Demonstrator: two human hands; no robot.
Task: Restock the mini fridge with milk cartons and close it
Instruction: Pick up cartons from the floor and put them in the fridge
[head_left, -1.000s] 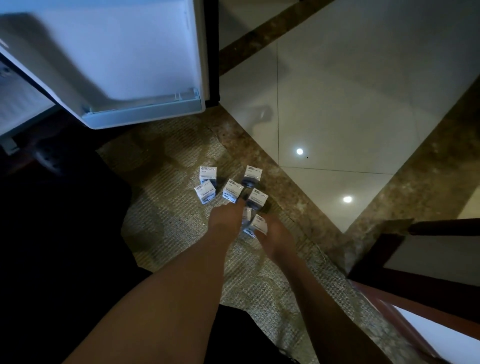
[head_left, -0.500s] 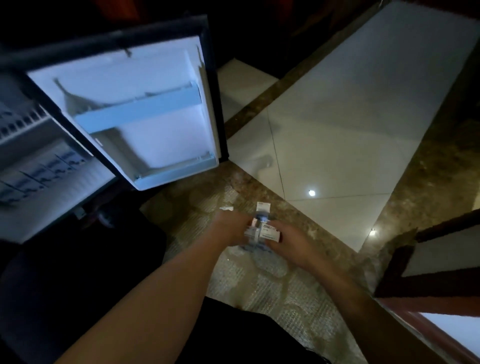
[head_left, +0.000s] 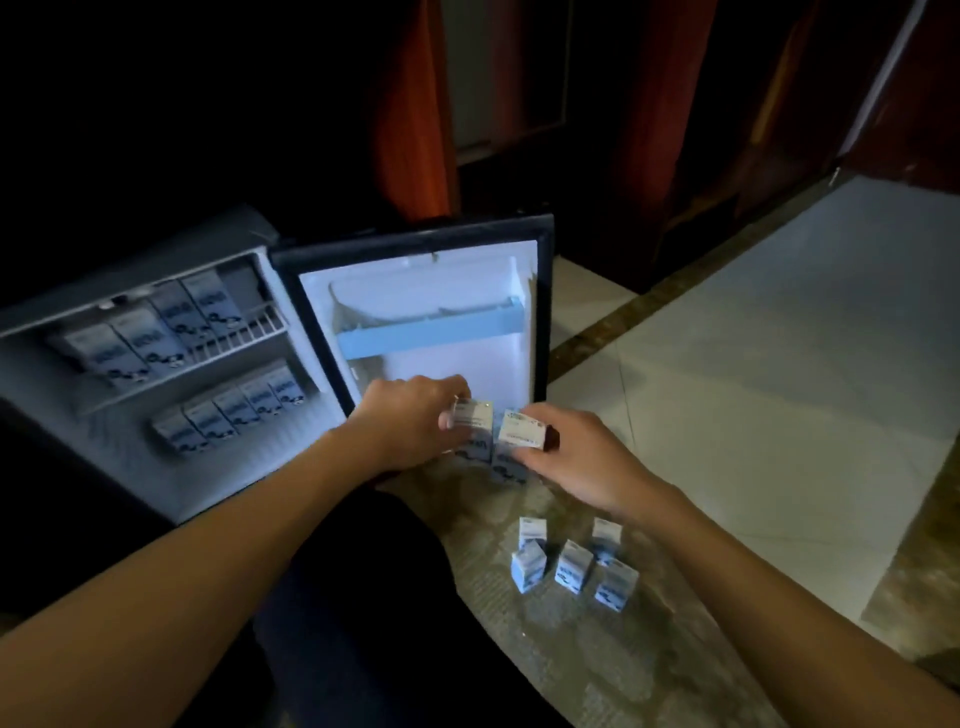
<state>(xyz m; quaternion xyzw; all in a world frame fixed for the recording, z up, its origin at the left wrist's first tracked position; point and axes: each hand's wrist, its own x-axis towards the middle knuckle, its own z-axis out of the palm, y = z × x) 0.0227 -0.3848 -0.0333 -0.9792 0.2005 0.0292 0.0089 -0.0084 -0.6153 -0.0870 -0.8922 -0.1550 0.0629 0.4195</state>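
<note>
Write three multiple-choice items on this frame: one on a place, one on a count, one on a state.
1. The loose cartons stand on: A the mat; B the white tiles; C the door shelf.
2. Loose cartons standing there: A three; B five; C eight.
3. The fridge door is: A shut; B barely ajar; C wide open.
Key: 1 A, they sit on the woven mat beside the tiles. 2 B, five stand in a cluster below the right hand. 3 C, the door's inner side faces the camera.
</note>
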